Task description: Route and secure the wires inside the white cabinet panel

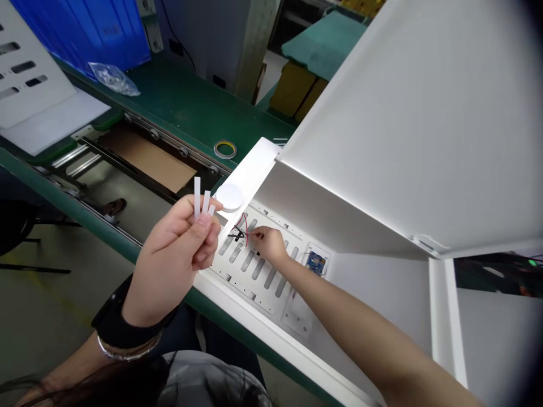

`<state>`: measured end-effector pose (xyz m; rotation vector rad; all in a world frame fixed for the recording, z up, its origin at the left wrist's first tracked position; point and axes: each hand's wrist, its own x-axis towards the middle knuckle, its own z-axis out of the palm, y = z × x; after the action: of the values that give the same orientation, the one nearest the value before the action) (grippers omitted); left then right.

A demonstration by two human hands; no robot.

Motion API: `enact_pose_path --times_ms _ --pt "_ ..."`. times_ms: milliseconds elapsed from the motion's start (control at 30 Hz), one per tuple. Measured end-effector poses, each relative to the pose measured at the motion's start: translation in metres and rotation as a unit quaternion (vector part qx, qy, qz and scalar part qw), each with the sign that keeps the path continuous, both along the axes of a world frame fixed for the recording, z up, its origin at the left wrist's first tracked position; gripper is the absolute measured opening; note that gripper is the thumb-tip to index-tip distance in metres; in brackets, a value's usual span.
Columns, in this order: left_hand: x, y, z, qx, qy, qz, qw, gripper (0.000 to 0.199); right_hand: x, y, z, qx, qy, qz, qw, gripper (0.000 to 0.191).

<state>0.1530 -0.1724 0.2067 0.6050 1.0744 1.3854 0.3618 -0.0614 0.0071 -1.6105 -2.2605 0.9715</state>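
My left hand (182, 243) is raised in front of the white cabinet, thumb pressed against the fingers. Pinched there are three short white strips (197, 195), fanned out and pointing up. Inside the cabinet (360, 282), my right hand (268, 244) reaches down to the slotted panel (237, 277), its fingertips closed on thin wires (246, 223), red and black. Exactly which wire the fingers grip is hard to make out. A small black piece (238, 236) lies on the panel beside them. A round white disc (229, 197) sits on the cabinet's edge, just past my left fingers.
The cabinet's large white door (403, 113) stands open at right. A blue circuit board (316, 262) is inside the cabinet. On the green bench (186, 102) are a tape roll (224, 149) and a clear plastic bag (113, 79). A blue bin (93, 34) stands behind.
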Motion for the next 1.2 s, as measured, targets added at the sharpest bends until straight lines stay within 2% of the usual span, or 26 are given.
enact_pose_path --times_ms 133,200,400,600,767,867,1000,1100,1200 --pt "0.003 0.003 0.002 -0.003 0.013 0.024 1.0 0.013 0.002 -0.003 -0.007 0.038 -0.03 0.108 0.993 0.03" --pt "0.005 0.005 0.003 -0.001 0.016 0.036 0.999 0.013 0.003 -0.002 -0.007 0.047 -0.038 0.125 0.99 0.031" --pt "0.005 0.007 0.005 0.022 0.031 0.042 0.998 0.019 0.0 0.0 -0.007 0.041 -0.018 0.08 0.996 0.028" --pt "0.003 0.006 0.002 0.063 0.036 0.041 0.997 0.009 -0.008 -0.002 -0.011 0.009 -0.024 0.032 0.999 0.027" --pt "0.005 0.005 0.001 0.087 0.042 0.049 0.994 0.01 -0.014 -0.001 -0.015 0.01 -0.038 0.022 0.999 0.03" --pt "0.006 0.005 0.003 0.078 0.038 0.054 0.995 0.011 -0.014 -0.001 -0.014 0.022 -0.05 0.036 0.998 0.031" --pt "0.005 0.006 0.003 0.078 0.025 0.052 0.995 0.011 -0.017 -0.004 -0.012 0.053 -0.081 0.091 0.991 0.029" --pt "0.004 0.006 0.001 0.073 0.021 0.047 0.996 0.009 -0.021 -0.006 -0.011 0.076 -0.131 0.093 0.984 0.02" --pt "0.004 0.007 0.0 0.068 0.027 0.044 0.996 0.008 -0.023 -0.005 -0.012 0.086 -0.162 0.11 0.977 0.022"
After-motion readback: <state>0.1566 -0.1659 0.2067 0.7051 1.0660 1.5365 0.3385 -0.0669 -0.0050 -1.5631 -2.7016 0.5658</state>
